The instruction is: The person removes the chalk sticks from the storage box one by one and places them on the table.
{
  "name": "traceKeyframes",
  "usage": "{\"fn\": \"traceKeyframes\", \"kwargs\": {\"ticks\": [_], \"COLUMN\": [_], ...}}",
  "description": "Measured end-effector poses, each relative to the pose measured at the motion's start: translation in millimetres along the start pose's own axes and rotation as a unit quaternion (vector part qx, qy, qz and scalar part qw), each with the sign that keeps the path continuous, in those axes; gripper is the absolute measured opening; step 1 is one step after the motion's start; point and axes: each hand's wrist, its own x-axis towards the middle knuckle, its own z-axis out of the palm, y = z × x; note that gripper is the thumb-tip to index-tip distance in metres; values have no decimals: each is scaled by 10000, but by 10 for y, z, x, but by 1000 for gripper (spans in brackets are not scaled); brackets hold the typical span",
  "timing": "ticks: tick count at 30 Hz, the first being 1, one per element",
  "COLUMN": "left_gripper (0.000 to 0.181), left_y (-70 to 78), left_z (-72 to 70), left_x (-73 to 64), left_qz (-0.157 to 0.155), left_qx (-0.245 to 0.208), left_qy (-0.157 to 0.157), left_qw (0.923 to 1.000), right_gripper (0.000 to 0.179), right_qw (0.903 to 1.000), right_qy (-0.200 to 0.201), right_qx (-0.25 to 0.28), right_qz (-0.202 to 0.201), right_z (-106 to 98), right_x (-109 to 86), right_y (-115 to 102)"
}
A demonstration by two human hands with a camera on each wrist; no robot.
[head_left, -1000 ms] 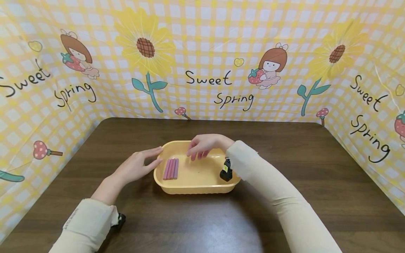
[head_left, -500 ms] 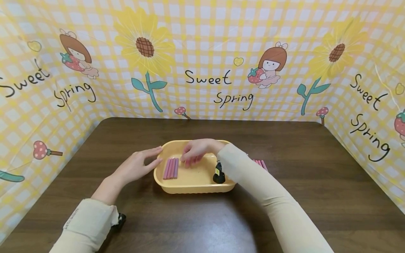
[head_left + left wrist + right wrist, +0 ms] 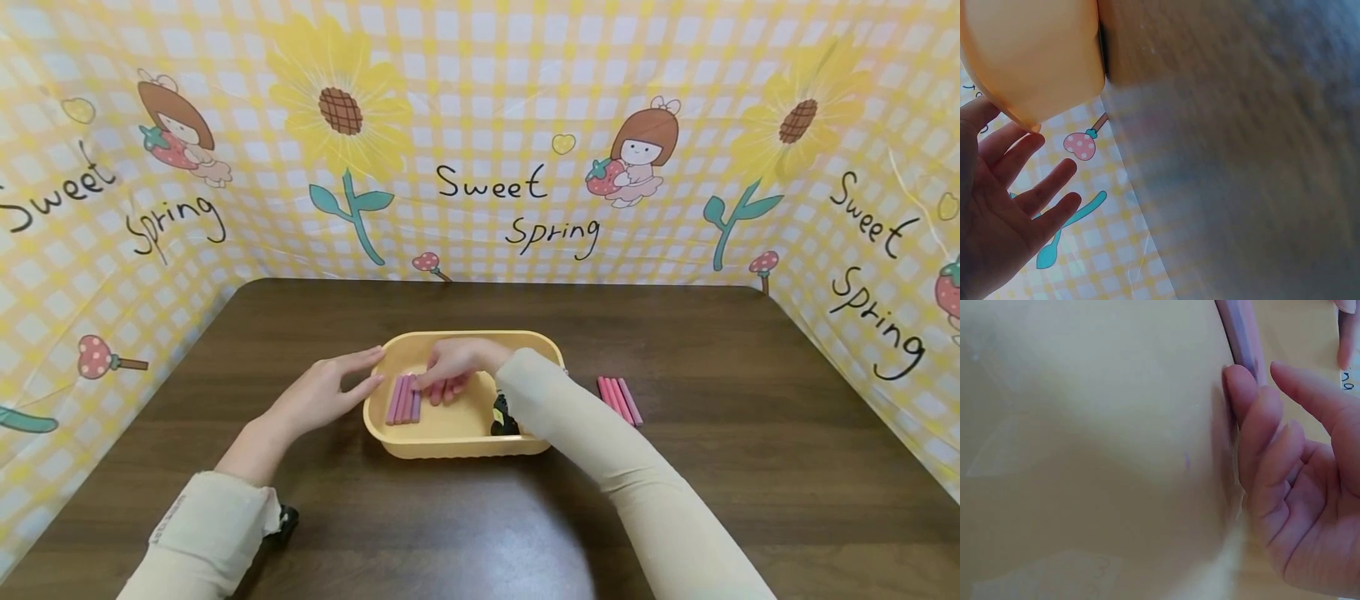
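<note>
In the head view a shallow yellow tray (image 3: 465,448) sits on the table with several slim pink-purple sticks (image 3: 403,400) side by side at its left end. My left hand (image 3: 318,396) touches the tray's left rim with thumb and index finger; the left wrist view shows its other fingers spread loosely beside the tray wall. My right hand (image 3: 453,368) is inside the tray, its fingertips at the near end of the stick row. In the right wrist view its fingers bend loosely beside a purplish stick (image 3: 1239,331), thumb apart from them, with nothing gripped.
Several pink sticks (image 3: 619,401) lie on the brown wooden table (image 3: 720,467) to the right of the tray. A black wrist camera (image 3: 504,415) hangs under the right sleeve, over the tray. A yellow checked cloth (image 3: 480,108) with printed figures surrounds the table.
My right hand has moved left and down inside the tray to the sticks. Its sleeve has uncovered the pink sticks on the table at right. The left hand stays at the rim.
</note>
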Motion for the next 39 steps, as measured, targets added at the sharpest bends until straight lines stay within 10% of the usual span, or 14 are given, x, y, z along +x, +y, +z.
{"fn": "traceKeyframes", "kwargs": {"ticks": [12, 39], "left_gripper": [49, 48], "left_y": [10, -18], "left_z": [-7, 10], "left_x": [-7, -5], "left_qz": [-12, 92], "left_qx": [-3, -24], "left_qy": [-22, 22], "left_qw": [10000, 10000], "right_gripper": [34, 20], "right_qw": [9989, 9968], "right_qy": [417, -50], "right_qx": [-146, 772], "right_qz": [173, -200], "right_z": [88, -117], "right_x": [13, -106], "right_y": [-86, -30]}}
